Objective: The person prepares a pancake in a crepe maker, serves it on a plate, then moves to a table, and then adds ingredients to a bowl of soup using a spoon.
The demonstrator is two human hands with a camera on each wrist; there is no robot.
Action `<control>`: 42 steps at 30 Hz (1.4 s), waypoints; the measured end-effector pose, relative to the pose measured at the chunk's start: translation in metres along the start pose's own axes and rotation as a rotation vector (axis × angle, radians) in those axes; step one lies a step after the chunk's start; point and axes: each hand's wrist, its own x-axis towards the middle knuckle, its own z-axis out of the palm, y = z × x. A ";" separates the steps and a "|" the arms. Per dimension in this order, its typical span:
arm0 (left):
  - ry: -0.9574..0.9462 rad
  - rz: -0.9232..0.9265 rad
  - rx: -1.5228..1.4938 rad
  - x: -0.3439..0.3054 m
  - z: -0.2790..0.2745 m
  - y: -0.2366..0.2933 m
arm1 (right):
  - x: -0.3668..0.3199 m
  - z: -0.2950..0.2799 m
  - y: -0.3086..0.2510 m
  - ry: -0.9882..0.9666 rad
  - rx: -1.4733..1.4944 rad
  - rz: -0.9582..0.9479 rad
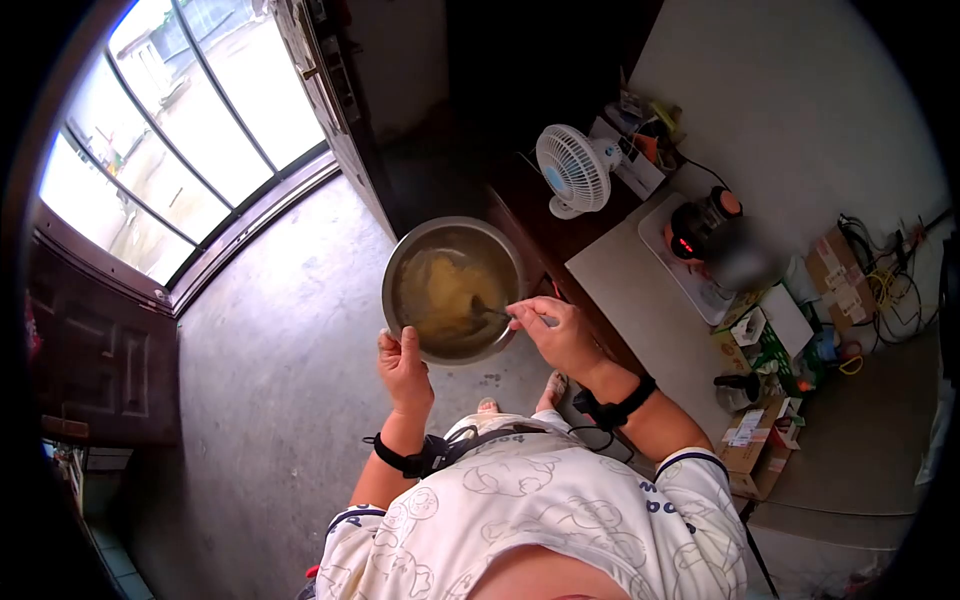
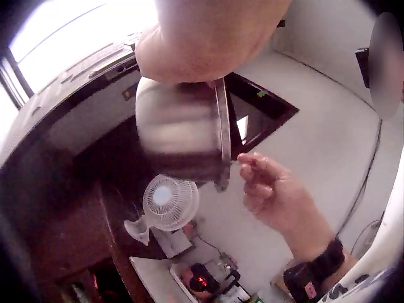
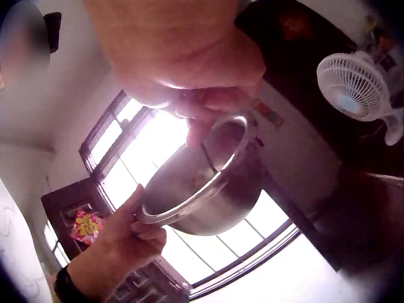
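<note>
A round metal bowl [image 1: 398, 335] with a yellowish mixture [image 1: 445, 285] inside is held up in front of the body. My left hand [image 1: 405, 378] grips its near-left rim, thumb on top; in the right wrist view the left hand [image 3: 129, 243] has its fingers against the outside. My right hand [image 1: 565, 340] pinches the handle of a utensil [image 1: 495, 312] whose far end sits in the mixture. The right hand [image 2: 278, 196] is by the rim in the left wrist view, where the bowl [image 2: 183, 126] shows from outside.
At the right, a table [image 1: 625, 270] bears a white fan [image 1: 573, 170], an appliance with red digits [image 1: 690, 240], a glass jug [image 1: 738, 392] and cardboard boxes [image 1: 755, 445]. Grey floor [image 1: 280, 400] lies beneath; a barred window [image 1: 200, 120] and an open door [image 1: 335, 110] are at the left.
</note>
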 end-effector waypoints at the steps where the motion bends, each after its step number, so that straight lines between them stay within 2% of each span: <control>1: 0.010 -0.013 0.002 0.000 0.001 -0.001 | 0.000 0.004 -0.004 0.001 0.071 -0.036; 4: -0.040 -0.012 -0.008 -0.003 0.005 0.000 | 0.003 0.014 -0.017 -0.003 0.077 0.046; 7: -0.028 0.013 -0.014 0.000 0.005 0.006 | 0.004 0.006 0.005 -0.032 0.170 0.129; 11: -0.008 0.034 -0.014 0.003 -0.003 0.005 | -0.002 -0.005 0.015 -0.050 0.138 0.138; 13: -0.020 0.019 -0.010 0.004 -0.002 0.004 | 0.004 -0.007 0.006 0.049 0.001 0.049; 16: -0.036 -0.005 0.013 0.000 0.007 0.002 | 0.008 0.008 -0.014 0.012 0.111 0.006; 20: -0.113 -0.058 -0.044 0.000 0.000 -0.005 | 0.009 0.017 -0.002 0.021 0.154 0.004; 22: -0.073 -0.071 -0.043 0.000 -0.003 0.001 | 0.005 0.006 0.008 -0.025 0.181 0.095; 25: -0.040 -0.066 -0.020 -0.001 -0.009 0.002 | 0.003 -0.005 0.018 -0.013 0.157 0.134; 27: -0.055 -0.033 -0.003 0.000 -0.009 0.003 | 0.004 -0.005 0.013 -0.001 0.152 0.148; 30: -0.044 -0.089 0.065 0.000 -0.002 0.005 | 0.004 0.009 -0.004 -0.008 0.190 0.170; 32: -0.028 -0.005 0.052 0.001 0.007 0.002 | 0.000 0.020 -0.010 -0.041 0.212 0.090; 35: -0.023 0.103 0.022 0.004 0.007 -0.003 | -0.005 0.022 0.005 -0.049 0.216 0.129; 37: -0.011 0.059 0.006 0.006 -0.001 0.005 | -0.006 0.010 0.016 -0.072 0.212 0.168; 40: -0.015 0.006 -0.009 0.005 -0.006 0.003 | -0.003 -0.006 0.014 -0.029 0.028 0.110; 42: -0.040 0.005 -0.005 0.005 -0.004 0.003 | 0.001 -0.006 -0.007 -0.014 0.000 0.054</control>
